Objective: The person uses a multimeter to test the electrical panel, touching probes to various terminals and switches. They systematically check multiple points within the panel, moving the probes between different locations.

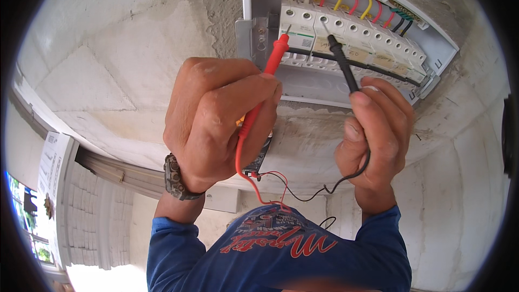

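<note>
My left hand (216, 113), with a dark watch on its wrist, is closed around a red multimeter probe (277, 53). Its metal tip points up at the left end of a row of white circuit breakers (351, 31). Between the fingers of my right hand (378, 130) is a black probe (344, 64), its tip near the third terminal from the left. Whether either tip touches metal I cannot tell. Red and black leads hang from the probes toward a dark multimeter (261, 158), mostly hidden behind my left hand.
The breakers sit in an open grey metal box (319, 84) set in a rough plastered wall (124, 48). Red, yellow, black and pale wires (352, 0) enter their top terminals. A green-wired terminal strip (403, 13) runs along the upper edge. Daylight comes from an opening (38, 243) at lower left.
</note>
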`<move>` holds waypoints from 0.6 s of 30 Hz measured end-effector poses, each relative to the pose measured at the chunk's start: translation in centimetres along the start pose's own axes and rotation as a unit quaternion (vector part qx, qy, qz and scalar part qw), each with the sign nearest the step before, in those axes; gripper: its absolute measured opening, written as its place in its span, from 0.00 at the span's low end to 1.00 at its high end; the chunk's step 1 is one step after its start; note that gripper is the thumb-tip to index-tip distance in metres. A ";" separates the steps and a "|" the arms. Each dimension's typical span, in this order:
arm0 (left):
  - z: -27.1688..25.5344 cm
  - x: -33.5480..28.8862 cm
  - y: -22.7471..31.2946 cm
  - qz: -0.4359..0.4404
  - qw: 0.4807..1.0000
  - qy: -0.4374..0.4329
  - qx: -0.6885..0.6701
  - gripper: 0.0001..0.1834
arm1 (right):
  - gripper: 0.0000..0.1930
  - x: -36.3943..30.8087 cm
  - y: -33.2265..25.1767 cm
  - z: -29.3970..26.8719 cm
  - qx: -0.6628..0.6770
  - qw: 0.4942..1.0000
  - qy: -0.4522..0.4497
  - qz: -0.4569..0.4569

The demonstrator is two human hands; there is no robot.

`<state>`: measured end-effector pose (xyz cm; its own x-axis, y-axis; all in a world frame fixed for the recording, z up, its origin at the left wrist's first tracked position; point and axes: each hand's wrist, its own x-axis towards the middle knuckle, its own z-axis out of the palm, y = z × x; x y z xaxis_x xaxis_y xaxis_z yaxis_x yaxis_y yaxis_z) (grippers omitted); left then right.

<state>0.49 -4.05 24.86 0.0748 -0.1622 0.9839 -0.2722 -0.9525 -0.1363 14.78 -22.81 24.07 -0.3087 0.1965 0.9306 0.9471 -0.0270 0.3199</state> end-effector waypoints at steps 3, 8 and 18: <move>0.2 0.7 -0.3 0.020 1.000 -0.013 0.015 0.19 | 0.22 0.5 0.6 1.2 -0.001 0.999 0.030 -0.028; 0.6 1.1 -0.9 0.037 0.999 -0.002 0.016 0.19 | 0.20 0.8 1.3 2.5 -0.020 0.997 0.053 -0.050; 1.6 1.8 -2.7 0.090 0.995 0.023 0.017 0.18 | 0.12 1.7 1.1 2.6 -0.013 0.998 -0.005 -0.055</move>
<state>2.91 -2.17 26.83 -0.0165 -0.3207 0.9470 -0.2448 -0.9170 -0.3148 15.53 -20.00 25.53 -0.4099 0.2098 0.8877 0.9048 -0.0294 0.4248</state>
